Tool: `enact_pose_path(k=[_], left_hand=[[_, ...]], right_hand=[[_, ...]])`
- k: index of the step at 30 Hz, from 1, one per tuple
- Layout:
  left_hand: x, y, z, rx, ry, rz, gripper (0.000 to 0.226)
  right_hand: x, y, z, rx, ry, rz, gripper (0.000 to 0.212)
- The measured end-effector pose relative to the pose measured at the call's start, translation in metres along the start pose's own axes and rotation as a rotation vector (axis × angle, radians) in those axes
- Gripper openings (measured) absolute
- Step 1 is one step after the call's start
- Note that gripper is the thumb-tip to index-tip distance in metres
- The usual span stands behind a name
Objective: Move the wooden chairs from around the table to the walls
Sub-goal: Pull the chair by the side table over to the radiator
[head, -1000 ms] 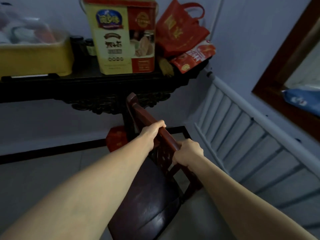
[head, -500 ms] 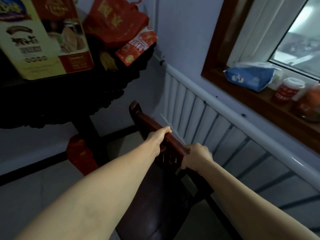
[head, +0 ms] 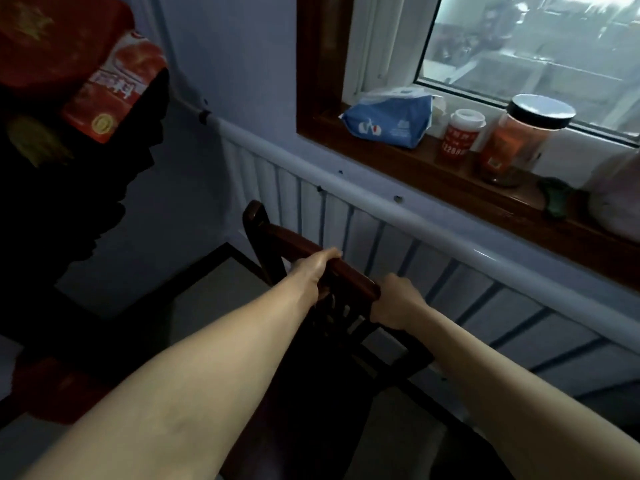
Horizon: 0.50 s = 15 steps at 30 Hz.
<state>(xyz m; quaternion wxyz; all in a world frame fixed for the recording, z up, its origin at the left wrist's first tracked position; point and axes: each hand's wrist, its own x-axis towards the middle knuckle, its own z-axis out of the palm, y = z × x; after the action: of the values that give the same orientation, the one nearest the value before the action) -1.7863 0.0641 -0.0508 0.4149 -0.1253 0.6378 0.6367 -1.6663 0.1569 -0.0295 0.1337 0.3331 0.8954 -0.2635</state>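
We find the wall (head: 242, 64) with its white radiator (head: 450, 271) directly ahead, the wooden chair (head: 298, 242) near it, apparently almost placed; other chairs are out of view. The dark counter (head: 69, 202) crowds the left. Our left hand (head: 311, 268) and right hand (head: 398, 303) each hold a closed grip on the chair's top rail.

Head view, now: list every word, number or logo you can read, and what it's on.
"2288": small red bottle with white cap on the wooden windowsill.
White logo, print too blurred: blue soft packet.
Large white characters, blurred: red pouch.
Orange label unreadable: black-lidded clear jar.
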Motion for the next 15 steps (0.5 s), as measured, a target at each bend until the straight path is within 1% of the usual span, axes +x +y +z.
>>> enact_pose_path(k=[2, 7, 10, 12, 14, 15], left_hand=[[0.008, 0.001, 0.014, 0.002, 0.003, -0.008, 0.063], [0.030, 0.007, 0.049, -0.020, 0.028, -0.004, 0.060], [0.043, 0.010, 0.069, -0.039, 0.042, -0.013, 0.057], [0.051, 0.014, 0.082, -0.042, 0.055, -0.022, 0.055], [0.059, 0.016, 0.093, -0.042, 0.062, -0.031, 0.056], [0.063, 0.017, 0.098, -0.046, 0.065, -0.035, 0.057]], right_hand=[[0.010, 0.011, -0.004, -0.001, -0.011, -0.020, 0.010], [0.043, 0.035, -0.019, 0.018, -0.038, -0.055, 0.012], [0.063, 0.050, -0.029, 0.031, -0.069, -0.086, 0.026], [0.078, 0.058, -0.034, 0.054, -0.097, -0.105, 0.028], [0.089, 0.065, -0.039, 0.062, -0.108, -0.119, 0.021], [0.094, 0.068, -0.041, 0.073, -0.107, -0.120, 0.010]])
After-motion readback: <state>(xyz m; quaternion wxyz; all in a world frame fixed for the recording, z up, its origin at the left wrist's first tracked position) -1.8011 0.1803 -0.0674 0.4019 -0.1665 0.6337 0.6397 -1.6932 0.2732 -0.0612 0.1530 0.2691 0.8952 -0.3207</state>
